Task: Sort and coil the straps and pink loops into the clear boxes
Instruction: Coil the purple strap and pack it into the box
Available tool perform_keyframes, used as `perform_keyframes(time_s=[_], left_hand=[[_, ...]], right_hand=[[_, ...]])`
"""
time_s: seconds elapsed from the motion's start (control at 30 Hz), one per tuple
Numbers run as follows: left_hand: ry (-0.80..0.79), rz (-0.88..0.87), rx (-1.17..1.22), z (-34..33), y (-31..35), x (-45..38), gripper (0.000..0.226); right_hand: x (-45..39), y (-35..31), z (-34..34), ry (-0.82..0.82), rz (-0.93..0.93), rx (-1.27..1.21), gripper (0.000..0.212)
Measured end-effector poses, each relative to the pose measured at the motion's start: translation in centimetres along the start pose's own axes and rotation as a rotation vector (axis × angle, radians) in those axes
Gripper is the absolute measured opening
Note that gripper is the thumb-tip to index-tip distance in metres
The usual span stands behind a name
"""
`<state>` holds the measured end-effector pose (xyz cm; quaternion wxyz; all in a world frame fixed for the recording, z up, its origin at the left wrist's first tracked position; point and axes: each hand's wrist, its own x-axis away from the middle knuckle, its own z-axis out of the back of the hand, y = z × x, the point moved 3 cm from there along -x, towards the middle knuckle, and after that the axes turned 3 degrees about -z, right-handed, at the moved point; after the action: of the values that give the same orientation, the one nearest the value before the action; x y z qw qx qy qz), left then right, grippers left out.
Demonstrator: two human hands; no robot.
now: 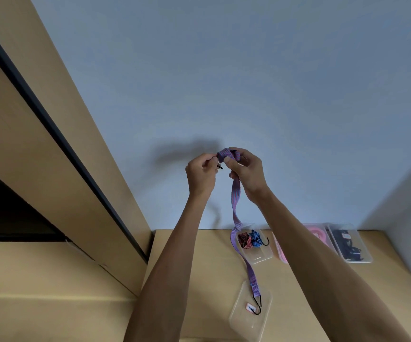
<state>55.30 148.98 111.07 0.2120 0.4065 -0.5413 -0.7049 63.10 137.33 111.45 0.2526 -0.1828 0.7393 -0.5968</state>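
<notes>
Both hands are raised high in front of the wall, holding a purple striped strap (235, 201). My left hand (200, 172) pinches the strap's top end, where a black hook tip pokes out. My right hand (245, 169) grips the folded strap beside it. The strap hangs down past a clear box (261, 255) holding coiled red and blue straps (248, 239). Its lower black hook (257, 304) dangles over a clear lid (248, 317).
On the tan table (199, 280), a clear box with pink loops (315, 234) sits partly behind my right arm, and a clear box with black straps (348, 243) stands to its right. A tan cabinet (51, 169) rises at the left.
</notes>
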Motion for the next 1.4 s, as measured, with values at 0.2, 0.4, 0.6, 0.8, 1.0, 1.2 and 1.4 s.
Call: perform_keyframes(time_s=[0.2,0.4,0.6,0.8,1.0,1.2,1.4], left_hand=[[-0.057,0.156,0.211,-0.8,1.0,0.1,0.024],[-0.131,-0.307,-0.208,-1.0,1.7,1.2,0.033],[-0.022,-0.577,-0.463,-0.7,2.3,1.6,0.007],[0.081,-0.168,-0.407,-0.9,2.8,-0.2,0.039],[-0.132,0.260,0.019,-0.8,0.0,-0.3,0.040],[-0.089,0.376,0.183,-0.9,-0.9,0.1,0.037],[-0.034,0.480,0.266,-1.2,-1.3,0.9,0.033]], right_hand=[[0.4,-0.5,-0.3,0.033,0.084,0.063,0.013],[0.2,-0.4,0.5,0.091,-0.008,-0.032,0.008],[0.0,-0.7,1.0,0.084,-0.058,-0.102,0.015],[0.4,-0.6,0.6,0.085,-0.005,-0.025,0.010],[-0.4,-1.1,0.8,0.051,0.030,0.116,0.032],[-0.7,-0.7,0.5,0.025,-0.014,0.019,0.022],[-0.4,-0.1,-0.2,-0.010,-0.055,-0.073,0.034]])
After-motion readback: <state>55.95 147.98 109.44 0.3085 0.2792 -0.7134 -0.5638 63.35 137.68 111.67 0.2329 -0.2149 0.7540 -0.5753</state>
